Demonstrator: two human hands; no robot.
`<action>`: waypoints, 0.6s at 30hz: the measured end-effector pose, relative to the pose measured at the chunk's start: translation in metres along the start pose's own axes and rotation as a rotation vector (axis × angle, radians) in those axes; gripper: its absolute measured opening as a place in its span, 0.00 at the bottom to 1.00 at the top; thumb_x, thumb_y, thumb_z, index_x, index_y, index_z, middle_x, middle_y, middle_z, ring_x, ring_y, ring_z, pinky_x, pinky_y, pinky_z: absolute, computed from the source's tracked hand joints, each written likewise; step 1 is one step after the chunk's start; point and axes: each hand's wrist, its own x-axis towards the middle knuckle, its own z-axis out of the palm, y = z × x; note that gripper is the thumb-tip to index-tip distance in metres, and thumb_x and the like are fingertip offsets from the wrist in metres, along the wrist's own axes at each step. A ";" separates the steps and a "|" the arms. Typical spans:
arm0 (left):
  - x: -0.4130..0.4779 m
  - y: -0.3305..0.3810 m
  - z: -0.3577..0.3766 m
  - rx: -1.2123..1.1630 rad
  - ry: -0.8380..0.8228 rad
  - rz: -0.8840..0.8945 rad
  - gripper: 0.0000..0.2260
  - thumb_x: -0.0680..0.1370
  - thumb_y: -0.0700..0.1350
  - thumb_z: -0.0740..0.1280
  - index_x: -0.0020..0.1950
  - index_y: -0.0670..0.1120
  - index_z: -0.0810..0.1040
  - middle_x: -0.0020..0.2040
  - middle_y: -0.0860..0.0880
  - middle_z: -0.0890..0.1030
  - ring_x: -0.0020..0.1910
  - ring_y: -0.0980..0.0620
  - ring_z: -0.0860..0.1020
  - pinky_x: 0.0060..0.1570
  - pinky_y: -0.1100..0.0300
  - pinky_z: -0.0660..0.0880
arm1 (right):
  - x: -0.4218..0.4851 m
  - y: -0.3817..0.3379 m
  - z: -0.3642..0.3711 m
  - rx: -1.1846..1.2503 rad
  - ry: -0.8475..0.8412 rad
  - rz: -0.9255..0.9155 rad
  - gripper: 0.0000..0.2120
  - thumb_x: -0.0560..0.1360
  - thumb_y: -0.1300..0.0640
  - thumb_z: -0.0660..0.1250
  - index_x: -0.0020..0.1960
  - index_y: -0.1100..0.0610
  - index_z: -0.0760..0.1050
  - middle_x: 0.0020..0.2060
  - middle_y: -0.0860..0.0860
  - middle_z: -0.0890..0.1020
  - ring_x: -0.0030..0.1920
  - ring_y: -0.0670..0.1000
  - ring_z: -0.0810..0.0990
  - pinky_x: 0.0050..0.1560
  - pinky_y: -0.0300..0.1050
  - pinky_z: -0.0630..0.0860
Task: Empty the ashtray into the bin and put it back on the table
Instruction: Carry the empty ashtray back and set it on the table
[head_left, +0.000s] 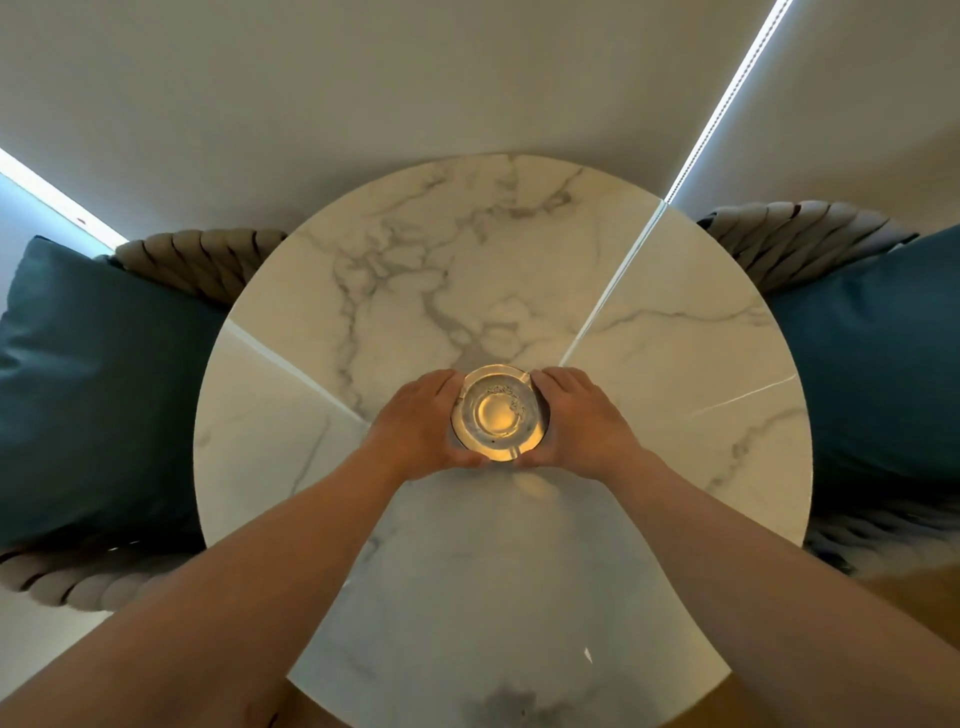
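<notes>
A round clear glass ashtray (497, 410) with a little grey ash near its far rim sits in the middle of a round white marble table (649, 364). My left hand (422, 422) cups its left side and my right hand (577, 418) cups its right side, fingers wrapped around the rim. Whether it rests on the marble or is slightly lifted I cannot tell. No bin is in view.
A rope-woven chair with a teal cushion (98, 384) stands at the table's left, and another with a teal cushion (878, 364) at the right. A pale blind (467, 78) hangs behind the table. Wooden floor (909, 597) shows at the lower right.
</notes>
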 end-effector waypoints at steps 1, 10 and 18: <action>0.002 -0.002 0.001 0.012 0.003 0.012 0.43 0.59 0.65 0.78 0.65 0.43 0.70 0.61 0.47 0.76 0.59 0.46 0.73 0.61 0.53 0.70 | 0.001 0.001 0.002 -0.007 0.011 -0.005 0.54 0.53 0.36 0.81 0.71 0.58 0.67 0.67 0.52 0.72 0.70 0.56 0.66 0.68 0.54 0.68; 0.006 -0.019 0.012 0.117 -0.075 -0.005 0.50 0.61 0.68 0.75 0.75 0.43 0.62 0.73 0.48 0.67 0.73 0.49 0.62 0.72 0.53 0.60 | 0.004 0.001 0.018 -0.071 -0.028 0.016 0.57 0.58 0.33 0.78 0.77 0.57 0.60 0.78 0.55 0.60 0.79 0.57 0.52 0.77 0.52 0.53; 0.006 -0.024 0.021 0.113 -0.080 -0.058 0.53 0.62 0.69 0.73 0.78 0.45 0.55 0.78 0.48 0.59 0.77 0.49 0.55 0.74 0.52 0.55 | 0.007 0.004 0.026 -0.046 -0.020 0.039 0.57 0.58 0.33 0.77 0.77 0.57 0.59 0.78 0.54 0.59 0.79 0.57 0.52 0.77 0.52 0.54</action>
